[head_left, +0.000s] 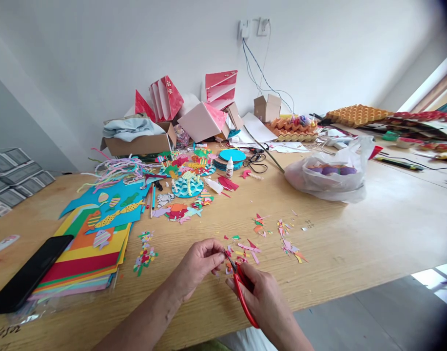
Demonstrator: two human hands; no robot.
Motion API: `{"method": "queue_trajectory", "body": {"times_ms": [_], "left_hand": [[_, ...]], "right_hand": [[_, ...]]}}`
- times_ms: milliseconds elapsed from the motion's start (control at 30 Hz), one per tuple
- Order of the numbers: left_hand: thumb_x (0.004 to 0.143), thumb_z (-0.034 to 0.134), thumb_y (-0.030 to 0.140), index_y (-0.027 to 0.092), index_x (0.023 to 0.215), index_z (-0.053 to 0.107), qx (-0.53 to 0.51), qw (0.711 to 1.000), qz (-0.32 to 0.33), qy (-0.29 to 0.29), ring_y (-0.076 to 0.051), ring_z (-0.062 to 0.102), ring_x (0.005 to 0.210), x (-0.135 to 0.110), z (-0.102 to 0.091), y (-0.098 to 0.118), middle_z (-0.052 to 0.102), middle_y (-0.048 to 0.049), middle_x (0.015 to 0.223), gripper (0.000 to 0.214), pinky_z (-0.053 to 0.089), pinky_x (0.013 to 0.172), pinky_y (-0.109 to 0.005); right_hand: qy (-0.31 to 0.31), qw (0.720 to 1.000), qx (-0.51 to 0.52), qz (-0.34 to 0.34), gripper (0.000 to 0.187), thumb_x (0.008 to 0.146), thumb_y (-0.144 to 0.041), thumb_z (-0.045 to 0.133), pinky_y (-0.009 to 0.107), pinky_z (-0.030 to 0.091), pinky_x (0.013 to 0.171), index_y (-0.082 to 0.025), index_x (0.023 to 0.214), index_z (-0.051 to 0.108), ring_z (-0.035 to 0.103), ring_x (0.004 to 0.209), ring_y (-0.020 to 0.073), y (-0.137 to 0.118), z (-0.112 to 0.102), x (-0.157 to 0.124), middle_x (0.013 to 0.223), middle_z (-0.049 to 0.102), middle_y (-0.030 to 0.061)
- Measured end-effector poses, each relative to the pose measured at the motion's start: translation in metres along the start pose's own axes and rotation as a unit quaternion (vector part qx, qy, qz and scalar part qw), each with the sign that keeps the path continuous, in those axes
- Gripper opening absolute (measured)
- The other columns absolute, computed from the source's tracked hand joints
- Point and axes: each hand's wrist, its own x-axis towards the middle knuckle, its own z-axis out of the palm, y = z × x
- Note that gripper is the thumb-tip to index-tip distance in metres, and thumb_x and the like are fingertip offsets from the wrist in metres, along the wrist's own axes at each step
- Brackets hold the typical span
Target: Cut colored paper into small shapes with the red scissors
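Observation:
My right hand point(260, 287) grips red-handled scissors point(241, 297) above the front of the wooden table. Their blades point up and left, towards the fingertips of my left hand point(201, 263). Those fingers are pinched at the blade tips on a small reddish piece that looks like paper; its shape is mostly hidden. Just beyond the blades lie coloured paper scraps point(248, 248), pink, red, yellow and green. More scraps point(289, 243) are spread to the right. A cluster of small cut paper bits point(145, 258) sits to the left of my left hand.
At left are a black phone point(29, 273) and stacked coloured sheets point(87, 263) with paper fish on top. Farther back stand a glue bottle point(229, 168), blue discs point(232, 155) and a cardboard box point(139, 145). A plastic bag point(329, 175) with purple contents rests at right.

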Motion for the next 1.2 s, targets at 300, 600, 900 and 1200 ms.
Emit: {"method": "queue_trajectory", "body": {"times_ms": [300,600,900,1200], "left_hand": [[0.063,0.062,0.03,0.014,0.064,0.053,0.014,1.0,-0.008,0.016,-0.007,0.042,0.051,0.002,0.001,0.0,0.048,0.0033,0.057,0.018,0.033,0.05,-0.019],[0.062,0.062,0.029,0.015,0.065,0.053,-0.003,0.999,-0.008,0.036,-0.007,0.042,0.05,0.0,0.003,0.002,0.047,0.0037,0.056,0.017,0.035,0.051,-0.02],[0.066,0.061,0.03,0.014,0.067,0.051,-0.049,0.998,-0.001,0.026,-0.008,0.046,0.052,0.0,0.004,0.003,0.054,0.0016,0.061,0.018,0.035,0.052,-0.02],[0.066,0.063,0.032,0.015,0.069,0.05,-0.109,0.994,-0.004,0.007,-0.008,0.047,0.053,-0.001,0.01,-0.002,0.055,0.0009,0.062,0.022,0.034,0.052,-0.019]], "right_hand": [[0.004,1.0,-0.011,-0.011,0.031,0.076,-0.039,0.046,0.018,0.024,0.043,-0.019,0.053,0.041,0.03,0.043,0.0075,0.004,-0.001,-0.002,0.047,0.038,-0.006],[-0.003,1.0,-0.024,-0.011,0.031,0.077,-0.039,0.045,0.018,0.024,0.042,-0.019,0.054,0.042,0.03,0.042,0.0077,0.008,-0.001,-0.002,0.045,0.039,-0.0054],[-0.027,0.999,-0.004,0.019,0.028,0.076,-0.039,0.044,0.019,0.025,0.043,-0.02,0.057,0.041,0.036,0.043,0.0091,0.006,-0.003,-0.002,0.048,0.046,-0.0039],[-0.006,1.0,-0.002,0.001,0.02,0.076,-0.036,0.043,0.02,0.03,0.046,-0.02,0.064,0.043,0.043,0.046,0.0113,0.005,-0.001,-0.001,0.053,0.05,-0.0025]]}}
